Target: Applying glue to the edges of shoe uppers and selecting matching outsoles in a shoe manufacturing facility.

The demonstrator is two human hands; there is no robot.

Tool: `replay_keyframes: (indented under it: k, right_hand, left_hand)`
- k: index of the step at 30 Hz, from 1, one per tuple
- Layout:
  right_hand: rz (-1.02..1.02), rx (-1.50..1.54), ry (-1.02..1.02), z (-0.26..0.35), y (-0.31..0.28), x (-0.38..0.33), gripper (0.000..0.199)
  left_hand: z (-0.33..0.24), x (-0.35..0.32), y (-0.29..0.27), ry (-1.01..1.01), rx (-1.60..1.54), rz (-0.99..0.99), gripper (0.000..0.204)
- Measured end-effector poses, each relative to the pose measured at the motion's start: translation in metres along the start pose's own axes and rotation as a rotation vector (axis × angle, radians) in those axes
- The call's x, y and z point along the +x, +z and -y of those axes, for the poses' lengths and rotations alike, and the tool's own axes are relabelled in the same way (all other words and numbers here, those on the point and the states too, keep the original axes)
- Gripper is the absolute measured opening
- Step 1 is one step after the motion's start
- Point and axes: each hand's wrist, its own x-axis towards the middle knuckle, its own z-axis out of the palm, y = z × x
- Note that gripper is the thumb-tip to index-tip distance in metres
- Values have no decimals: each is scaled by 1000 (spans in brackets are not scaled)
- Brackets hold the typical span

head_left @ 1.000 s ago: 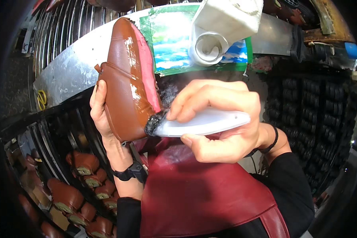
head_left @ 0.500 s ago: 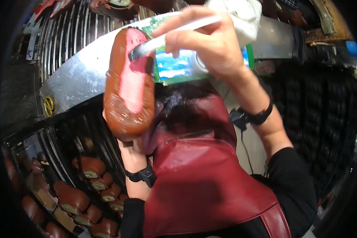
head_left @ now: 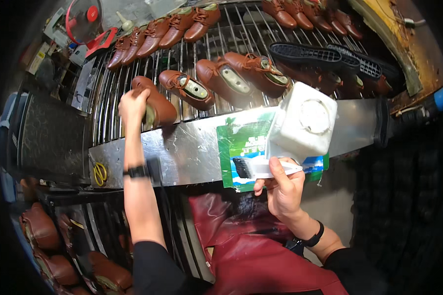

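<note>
On the rollers at the left stands a brown leather shoe (head_left: 160, 103), toe pointing away, with no sole visible under it. My left hand (head_left: 133, 105) is closed on its toe end, arm stretched forward. In my right hand (head_left: 286, 194) is a white-handled brush (head_left: 266, 168), pinched between thumb and fingers, dark bristles facing left. The brush hovers above a green and blue printed sheet (head_left: 227, 160). Just beyond that hand stands a white plastic container (head_left: 307, 115).
More brown lace-up shoes (head_left: 186, 88) stand in rows on the roller rack (head_left: 101, 110). Black soles (head_left: 305, 51) lie at the right. A metal ledge (head_left: 192, 147) borders the rack, with a yellow coil (head_left: 99, 174) nearby. Further shoes (head_left: 39, 226) sit lower left.
My left hand has moved the shoe from in front of me, pink underside up, forward onto the rollers and turned it upright. The brush has come away from it, lower and nearer me.
</note>
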Motion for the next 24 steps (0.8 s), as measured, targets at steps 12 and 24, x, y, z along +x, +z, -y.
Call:
replay_keyframes:
  k: [12, 24]
  right_hand:
    - [-145, -241, -1, -2, -21, 14, 25]
    - [-171, -369, -45, -15, -40, -22, 27]
  left_hand:
    - [-8, -132, 30, 28, -26, -217, 77]
    - [265, -413, -210, -885, 505, -113, 85]
